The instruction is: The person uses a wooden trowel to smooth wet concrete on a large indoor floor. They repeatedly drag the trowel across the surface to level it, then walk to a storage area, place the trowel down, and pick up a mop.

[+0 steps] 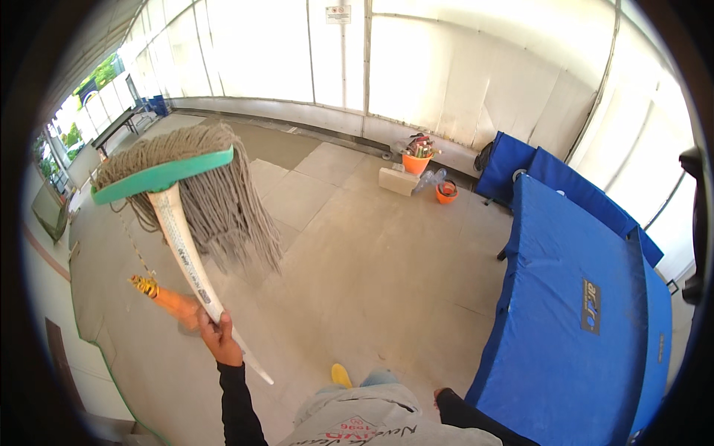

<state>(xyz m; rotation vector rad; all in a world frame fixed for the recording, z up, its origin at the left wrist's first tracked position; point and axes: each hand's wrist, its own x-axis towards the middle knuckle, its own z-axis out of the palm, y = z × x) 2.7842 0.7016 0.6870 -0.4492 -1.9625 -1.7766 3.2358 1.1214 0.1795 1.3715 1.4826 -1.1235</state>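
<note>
A mop with grey-brown strings (234, 204) and a green head bar (171, 175) is raised in front of me on the left. Its white handle (178, 238) slants down toward me, and my left hand (221, 340) is wrapped round it near the lower end. The strings hang to the right of the handle, clear of the floor. My right hand (439, 396) is low beside my body, mostly hidden by its black sleeve, so its fingers cannot be made out. I see nothing held there.
An orange cone (172, 301) with a yellow chain stands behind the handle. Blue-covered tables (565, 297) fill the right side. By the far wall are an orange bucket (415, 165) of tools, a smaller orange bucket (446, 193) and a pale block (398, 181). A dark bench (115, 130) stands far left.
</note>
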